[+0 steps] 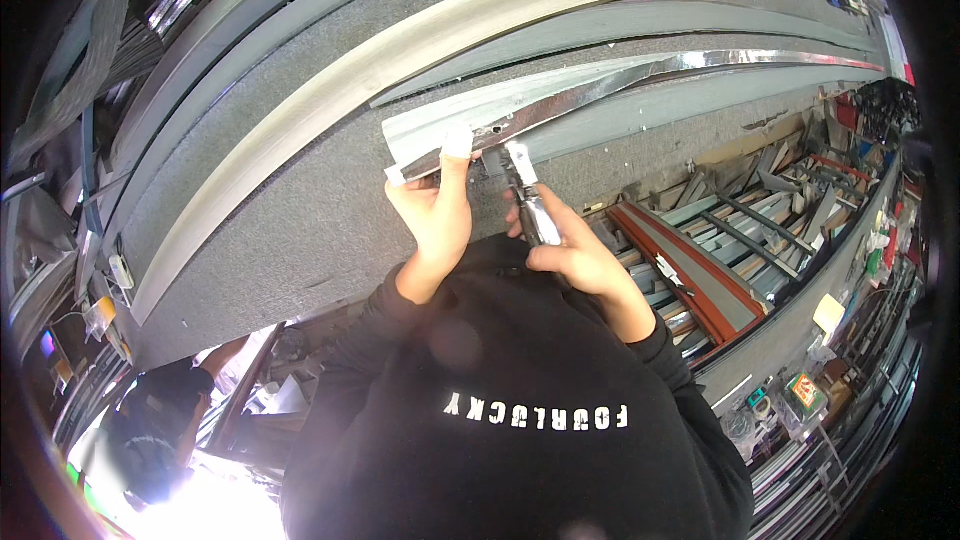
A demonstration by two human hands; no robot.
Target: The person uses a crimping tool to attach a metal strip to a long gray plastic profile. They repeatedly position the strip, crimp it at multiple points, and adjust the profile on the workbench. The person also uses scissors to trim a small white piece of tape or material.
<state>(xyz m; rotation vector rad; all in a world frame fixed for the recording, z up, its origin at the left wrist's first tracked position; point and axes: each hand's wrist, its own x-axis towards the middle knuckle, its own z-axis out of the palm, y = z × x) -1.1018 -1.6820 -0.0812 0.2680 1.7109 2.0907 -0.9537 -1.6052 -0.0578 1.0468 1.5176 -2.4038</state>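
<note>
My left hand [438, 218] is closed on the near end of a long, shiny metal profile [570, 100]. White wrapping covers the tips of its thumb and a finger. A small dark hole shows in the profile just right of the thumb. My right hand [582, 258] grips a silver and black hand tool [538, 215], perhaps pliers; its exact kind is unclear. The tool's head meets or nearly meets the profile's lower edge, right of my left thumb. Behind the held piece lies a pale grey-green profile [425, 118] on the grey carpeted bench [290, 230].
A long cream profile [370, 65] curves across the bench beyond my hands, with more grey lengths around it. To the right, a rack [740, 340] holds many metal offcuts, including red-brown profiles [690, 275]. Another person [160, 420] is at the lower left.
</note>
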